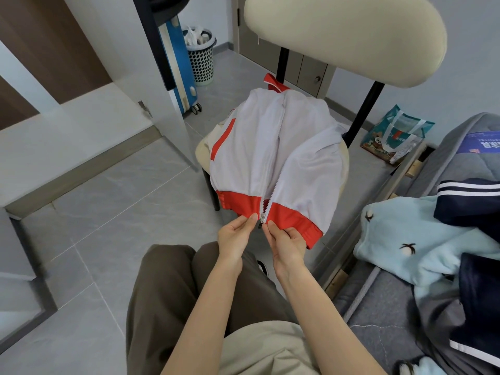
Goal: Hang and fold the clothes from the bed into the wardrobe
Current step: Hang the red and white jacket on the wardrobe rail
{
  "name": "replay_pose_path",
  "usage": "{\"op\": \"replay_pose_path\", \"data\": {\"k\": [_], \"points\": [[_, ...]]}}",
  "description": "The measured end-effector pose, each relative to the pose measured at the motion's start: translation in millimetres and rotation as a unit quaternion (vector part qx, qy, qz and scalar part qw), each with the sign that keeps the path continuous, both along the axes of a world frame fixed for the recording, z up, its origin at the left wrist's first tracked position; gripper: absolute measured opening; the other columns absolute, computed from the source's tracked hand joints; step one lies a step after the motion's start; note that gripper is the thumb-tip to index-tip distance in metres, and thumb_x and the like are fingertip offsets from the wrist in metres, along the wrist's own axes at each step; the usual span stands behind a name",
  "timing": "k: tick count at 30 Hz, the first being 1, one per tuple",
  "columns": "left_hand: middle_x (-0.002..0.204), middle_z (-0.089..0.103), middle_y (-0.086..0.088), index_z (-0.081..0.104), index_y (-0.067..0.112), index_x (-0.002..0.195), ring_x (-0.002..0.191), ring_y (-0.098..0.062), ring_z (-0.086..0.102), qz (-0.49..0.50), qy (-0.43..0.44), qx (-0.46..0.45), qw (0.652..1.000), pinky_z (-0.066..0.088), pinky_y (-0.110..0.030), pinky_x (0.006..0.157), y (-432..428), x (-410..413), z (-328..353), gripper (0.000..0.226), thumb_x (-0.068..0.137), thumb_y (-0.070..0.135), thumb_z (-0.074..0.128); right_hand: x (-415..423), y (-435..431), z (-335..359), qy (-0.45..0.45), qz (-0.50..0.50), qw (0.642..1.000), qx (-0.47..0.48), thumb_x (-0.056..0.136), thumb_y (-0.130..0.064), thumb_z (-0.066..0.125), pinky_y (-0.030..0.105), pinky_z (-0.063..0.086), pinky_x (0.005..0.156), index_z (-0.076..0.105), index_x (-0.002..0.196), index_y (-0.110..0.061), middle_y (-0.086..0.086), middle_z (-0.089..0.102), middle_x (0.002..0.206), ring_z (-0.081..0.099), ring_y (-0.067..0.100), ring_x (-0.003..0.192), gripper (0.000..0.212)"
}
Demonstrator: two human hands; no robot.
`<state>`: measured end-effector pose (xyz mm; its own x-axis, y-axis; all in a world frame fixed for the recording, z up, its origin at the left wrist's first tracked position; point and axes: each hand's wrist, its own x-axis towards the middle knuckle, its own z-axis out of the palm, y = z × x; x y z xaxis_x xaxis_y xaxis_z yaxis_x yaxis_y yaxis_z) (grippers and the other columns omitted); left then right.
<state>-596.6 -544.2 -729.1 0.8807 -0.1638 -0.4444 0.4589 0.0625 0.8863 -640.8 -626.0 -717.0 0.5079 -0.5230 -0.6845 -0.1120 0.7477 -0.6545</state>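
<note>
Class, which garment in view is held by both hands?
The white, red-hemmed jacket: left hand and right hand pinch its hem. The blue fleece and navy top lie untouched.

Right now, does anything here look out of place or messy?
Nothing looks damaged. The jacket lies unzipped across the chair, left hand and right hand pinching its hem at the zipper slider. Unfolded clothes sit heaped on the bed.
</note>
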Motion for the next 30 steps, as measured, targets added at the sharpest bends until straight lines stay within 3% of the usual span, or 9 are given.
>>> {"op": "replay_pose_path", "data": {"k": [4, 9, 16, 21, 25, 30], "points": [[0.079, 0.073, 0.018, 0.072, 0.033, 0.08, 0.074, 0.012, 0.064, -0.01, 0.0, 0.001, 1.0, 0.044, -0.001, 0.06, 0.9, 1.1, -1.3, 0.012, 0.088, 0.023, 0.069, 2.6, -2.2, 1.0, -0.018, 0.004, 1.0, 0.015, 0.086, 0.001, 0.067, 0.024, 0.056, 0.084, 0.064, 0.093, -0.001, 0.003, 0.074, 0.086, 0.072, 0.011, 0.079, 0.008], [0.081, 0.074, 0.012, 0.074, 0.026, 0.083, 0.078, 0.006, 0.066, -0.015, -0.01, -0.004, 1.0, 0.045, -0.003, 0.063, 2.3, 0.0, -4.7, 0.009, 0.089, 0.021, 0.068, -2.4, -7.5, -2.8, -0.037, 0.055, 0.998, 0.008, 0.088, 0.001, 0.065, 0.03, 0.054, 0.092, 0.062, 0.098, 0.0, 0.012, 0.071, 0.096, 0.071, 0.017, 0.089, 0.011], [0.08, 0.074, 0.005, 0.073, 0.018, 0.08, 0.077, 0.001, 0.068, -0.017, -0.018, -0.013, 1.0, 0.046, -0.005, 0.064, 3.0, -0.9, -7.8, 0.01, 0.089, 0.02, 0.068, -11.3, -17.7, -1.1, -0.019, 0.246, 0.968, -0.054, 0.091, -0.02, 0.064, 0.02, 0.057, 0.073, 0.071, 0.1, -0.002, 0.007, 0.072, 0.093, 0.064, 0.011, 0.074, 0.021], [0.091, 0.074, -0.004, 0.074, 0.008, 0.092, 0.087, -0.008, 0.069, -0.02, -0.018, -0.02, 0.999, 0.049, -0.009, 0.07, 5.7, -1.1, -7.1, 0.016, 0.089, 0.022, 0.067, -10.2, -22.7, 7.3, 0.011, 0.284, 0.958, -0.035, 0.087, -0.019, 0.071, 0.02, 0.056, 0.067, 0.072, 0.101, 0.0, 0.006, 0.071, 0.087, 0.062, 0.009, 0.068, 0.024], [0.088, 0.075, 0.004, 0.074, 0.018, 0.088, 0.084, -0.001, 0.068, -0.021, -0.017, -0.015, 1.0, 0.047, -0.006, 0.068, 5.7, -1.0, -5.7, 0.008, 0.088, 0.024, 0.069, -12.9, -22.2, 11.1, 0.025, 0.293, 0.956, 0.0, 0.088, -0.018, 0.07, 0.022, 0.056, 0.066, 0.072, 0.1, -0.005, 0.006, 0.074, 0.095, 0.064, 0.011, 0.072, 0.018], [0.09, 0.073, 0.006, 0.071, 0.013, 0.093, 0.082, 0.003, 0.064, -0.032, -0.038, 0.009, 0.999, 0.046, -0.006, 0.07, 3.4, -1.6, -8.1, 0.013, 0.093, 0.023, 0.062, -6.7, -32.1, 23.2, 0.039, 0.293, 0.955, 0.019, 0.089, -0.016, 0.068, 0.018, 0.053, 0.052, 0.071, 0.094, -0.007, 0.003, 0.074, 0.077, 0.06, 0.006, 0.052, 0.011]]}}
